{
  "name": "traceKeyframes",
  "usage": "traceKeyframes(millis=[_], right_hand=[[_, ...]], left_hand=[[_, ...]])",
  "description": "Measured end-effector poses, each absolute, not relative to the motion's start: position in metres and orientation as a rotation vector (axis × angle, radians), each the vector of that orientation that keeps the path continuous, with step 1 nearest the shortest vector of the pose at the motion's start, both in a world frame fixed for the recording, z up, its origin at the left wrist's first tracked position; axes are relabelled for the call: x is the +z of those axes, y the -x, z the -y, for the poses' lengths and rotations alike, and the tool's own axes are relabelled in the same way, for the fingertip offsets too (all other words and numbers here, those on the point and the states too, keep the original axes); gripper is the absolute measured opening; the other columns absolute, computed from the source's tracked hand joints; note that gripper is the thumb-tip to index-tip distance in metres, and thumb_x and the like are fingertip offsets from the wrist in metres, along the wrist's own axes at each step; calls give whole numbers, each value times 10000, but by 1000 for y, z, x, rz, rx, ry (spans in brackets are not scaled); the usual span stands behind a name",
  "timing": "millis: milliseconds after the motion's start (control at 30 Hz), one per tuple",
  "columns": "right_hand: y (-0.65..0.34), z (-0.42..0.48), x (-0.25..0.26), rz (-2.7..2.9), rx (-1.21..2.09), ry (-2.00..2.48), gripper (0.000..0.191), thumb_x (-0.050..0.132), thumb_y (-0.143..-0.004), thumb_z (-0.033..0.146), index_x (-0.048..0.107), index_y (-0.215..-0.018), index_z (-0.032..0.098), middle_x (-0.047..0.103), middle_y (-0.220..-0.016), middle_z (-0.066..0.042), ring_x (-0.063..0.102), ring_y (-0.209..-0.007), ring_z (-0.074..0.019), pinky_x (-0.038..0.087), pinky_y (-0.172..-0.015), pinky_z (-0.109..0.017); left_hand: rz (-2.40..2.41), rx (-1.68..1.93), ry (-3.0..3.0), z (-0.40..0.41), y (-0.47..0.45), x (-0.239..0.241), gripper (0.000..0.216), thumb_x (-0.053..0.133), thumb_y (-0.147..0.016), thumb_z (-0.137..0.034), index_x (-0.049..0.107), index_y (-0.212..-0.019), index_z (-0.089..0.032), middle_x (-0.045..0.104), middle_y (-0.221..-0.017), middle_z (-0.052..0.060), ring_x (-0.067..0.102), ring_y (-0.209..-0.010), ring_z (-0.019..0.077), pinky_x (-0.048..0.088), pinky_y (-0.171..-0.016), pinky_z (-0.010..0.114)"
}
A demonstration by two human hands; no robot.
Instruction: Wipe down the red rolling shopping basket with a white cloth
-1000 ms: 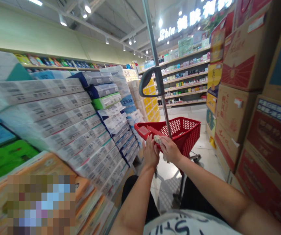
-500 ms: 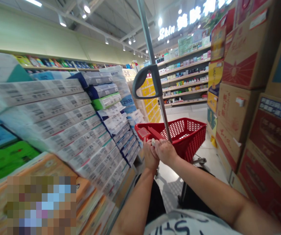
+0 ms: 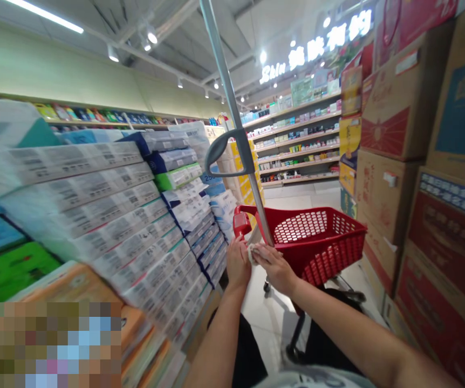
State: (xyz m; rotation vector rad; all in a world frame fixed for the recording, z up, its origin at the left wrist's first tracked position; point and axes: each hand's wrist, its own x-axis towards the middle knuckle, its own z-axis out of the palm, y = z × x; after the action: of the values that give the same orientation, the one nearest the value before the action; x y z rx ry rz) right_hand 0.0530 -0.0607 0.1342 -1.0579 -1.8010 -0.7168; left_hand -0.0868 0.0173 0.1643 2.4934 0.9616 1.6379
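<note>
Behind the near end of the red shopping cart (image 3: pixel 317 264), I record both hands close together, with one small pale cloth (image 3: pixel 252 255) between them. The cloth lies to the right of the left hand (image 3: pixel 238 264) and at the fingertips of the right hand (image 3: pixel 275 269), touching both. Its length is mostly covered; bunched as it is, I cannot establish a long axis.

I note the right hand narrowed, fingers together, holding the cloth against the left. The left hand points up and forward; whether its fingers grip the cloth I cannot tell. Of the two, the left hand is nearer the cart's red handle (image 3: pixel 241 223), which sits directly beyond its fingertips; contact is not certain. The metal pole (image 3: pixel 221 70) rises ahead of the right hand, its grey grip (image 3: pixel 247 153) well above both.
</note>
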Motion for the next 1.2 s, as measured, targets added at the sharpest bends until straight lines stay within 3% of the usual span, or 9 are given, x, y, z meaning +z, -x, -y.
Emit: traceKeyframes(millis=[133, 300, 467, 967, 1200], right_hand=[[-56, 58, 135, 1756, -687, 1063, 453, 382, -929, 87, 507, -1357, 170, 524, -1370, -123, 405, -1337, -214, 421, -1089, -421], [-55, 64, 127, 1782, -706, 1084, 458, 389, -921, 73, 508, -1354, 159, 483, -1411, -117, 324, -1389, -228, 427, -1082, -428], [-58, 64, 140, 1829, -763, 1077, 396, 415, -935, 103, 588, -1276, 203, 546, -1360, -72, 403, -1342, -209, 424, -1075, -404], [-64, 68, 148, 1891, -781, 1130, 414, 444, -931, 116, 538, -1329, 182, 520, -1386, -78, 427, -1317, -207, 408, -1088, -385], [-66, 72, 140, 1857, -795, 1144, 418, 455, -921, 109, 555, -1313, 216, 547, -1358, -69, 471, -1267, -204, 424, -1057, -387]], left_hand=[[-924, 1659, -2539, -16, 82, 160, 286, 309, -969, -234, 560, -1086, -164, 590, -1223, 137, 464, -1274, 224, 397, -1069, 492], [-959, 1669, -2534, -15, 78, 156, 280, 296, -978, -240, 561, -1024, -162, 578, -1234, 149, 459, -1282, 229, 397, -1066, 493], [-996, 1727, -2462, -15, 76, 155, 290, 278, -980, -245, 556, -1021, -172, 575, -1231, 134, 448, -1289, 216, 385, -1077, 497], [-965, 1753, -2474, -12, 78, 156, 315, 248, -992, -268, 546, -1012, -166, 582, -1206, 137, 455, -1281, 207, 379, -1083, 473], [-1207, 1708, -2592, -6, 80, 157, 304, 311, -974, -250, 592, -1067, -183, 581, -1296, 122, 384, -1351, 278, 297, -1092, 569]])
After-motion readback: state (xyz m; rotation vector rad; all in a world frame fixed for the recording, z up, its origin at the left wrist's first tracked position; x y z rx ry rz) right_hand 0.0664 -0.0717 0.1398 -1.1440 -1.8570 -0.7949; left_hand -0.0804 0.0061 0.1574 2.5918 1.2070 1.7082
